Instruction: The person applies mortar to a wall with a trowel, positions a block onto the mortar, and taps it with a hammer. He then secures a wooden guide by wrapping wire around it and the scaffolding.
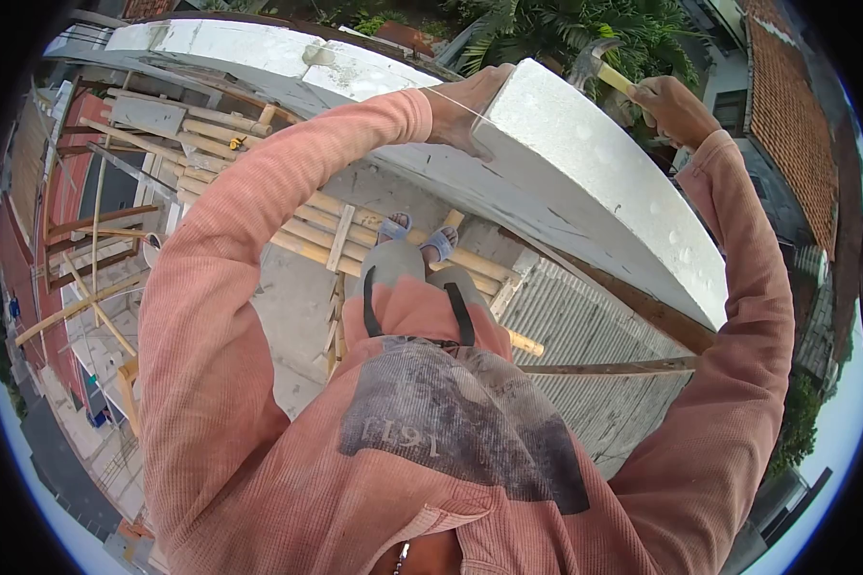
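My right hand (676,107) is wrapped round the yellow handle of a hammer (616,77), whose metal head is raised beyond the far edge of a white block (594,153). This long, pale block stands along the top of the wall, its near side facing me. At its left end, my left hand (462,110) grips the block, the thumb low on the near side and the fingers partly hidden behind. A thin string (454,102) runs across the back of that hand. Farther left, more white blocks (230,43) continue the row, with grey mortar (318,53) on top at a joint.
Under my sandalled feet (417,235) lie bamboo poles (316,235) high above a concrete floor (302,297). Corrugated sheets (585,326) slope away below right. Palm leaves (556,29) and a tiled roof (791,125) are beyond the wall. Timber framing (91,278) stands at left.
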`<state>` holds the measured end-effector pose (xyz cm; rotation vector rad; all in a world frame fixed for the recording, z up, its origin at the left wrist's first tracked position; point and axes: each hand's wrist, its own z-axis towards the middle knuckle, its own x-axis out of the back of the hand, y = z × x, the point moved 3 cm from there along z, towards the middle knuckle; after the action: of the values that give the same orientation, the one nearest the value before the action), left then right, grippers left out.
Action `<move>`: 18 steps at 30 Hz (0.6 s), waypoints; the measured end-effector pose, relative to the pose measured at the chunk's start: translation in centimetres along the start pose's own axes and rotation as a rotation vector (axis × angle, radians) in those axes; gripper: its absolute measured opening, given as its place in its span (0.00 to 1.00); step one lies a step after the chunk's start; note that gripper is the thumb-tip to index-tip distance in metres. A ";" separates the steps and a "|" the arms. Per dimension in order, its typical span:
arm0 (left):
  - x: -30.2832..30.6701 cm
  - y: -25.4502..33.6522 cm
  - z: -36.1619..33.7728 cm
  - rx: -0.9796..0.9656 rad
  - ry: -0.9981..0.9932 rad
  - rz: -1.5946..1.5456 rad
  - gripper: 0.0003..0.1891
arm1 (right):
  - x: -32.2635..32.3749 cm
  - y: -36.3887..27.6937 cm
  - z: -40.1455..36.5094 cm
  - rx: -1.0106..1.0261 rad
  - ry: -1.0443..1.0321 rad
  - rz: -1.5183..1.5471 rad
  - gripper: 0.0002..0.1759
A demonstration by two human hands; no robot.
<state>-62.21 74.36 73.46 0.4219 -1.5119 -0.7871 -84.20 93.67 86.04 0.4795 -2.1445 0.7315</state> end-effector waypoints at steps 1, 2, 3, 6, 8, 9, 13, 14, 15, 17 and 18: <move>0.0 0.0 -0.1 0.000 -0.003 -0.002 0.75 | 0.8 0.2 -1.2 0.114 0.161 -0.081 0.20; -0.5 -0.6 0.0 -0.004 0.016 -0.002 0.75 | 1.5 -0.4 -3.0 0.228 0.322 -0.163 0.19; -0.8 -1.1 -0.1 -0.038 0.037 0.010 0.75 | 2.0 -0.9 -5.5 0.234 0.415 -0.138 0.19; -0.6 -0.7 -0.3 -0.089 0.092 -0.007 0.72 | 0.9 -4.0 -13.7 0.270 0.689 -0.049 0.17; -0.7 -0.8 0.2 -0.066 0.051 -0.016 0.70 | -1.7 -3.6 -16.3 0.426 0.846 -0.123 0.16; -0.8 -0.9 0.5 -0.053 0.033 -0.017 0.69 | -3.3 -3.2 -17.3 0.438 0.804 -0.115 0.16; -1.3 -2.1 1.4 -0.135 0.050 -0.100 0.69 | -6.1 -2.6 -18.5 0.373 0.662 -0.219 0.15; -1.6 -2.1 1.3 -0.146 0.101 -0.063 0.69 | -6.2 -2.5 -18.7 0.374 0.672 -0.202 0.15; -1.8 -2.2 0.8 -0.156 0.151 -0.023 0.69 | -6.1 -2.5 -18.7 0.376 0.684 -0.183 0.15; -1.0 -1.9 -0.3 -0.119 0.166 -0.006 0.69 | -6.4 -2.5 -18.4 0.378 0.718 -0.115 0.16; -0.7 -1.0 0.2 -0.106 0.119 -0.038 0.68 | -6.5 -2.0 -18.7 0.344 0.756 -0.083 0.16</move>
<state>-62.49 74.17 72.30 0.4126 -1.3484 -0.8534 -68.43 104.75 91.17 0.3816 -1.2958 1.0402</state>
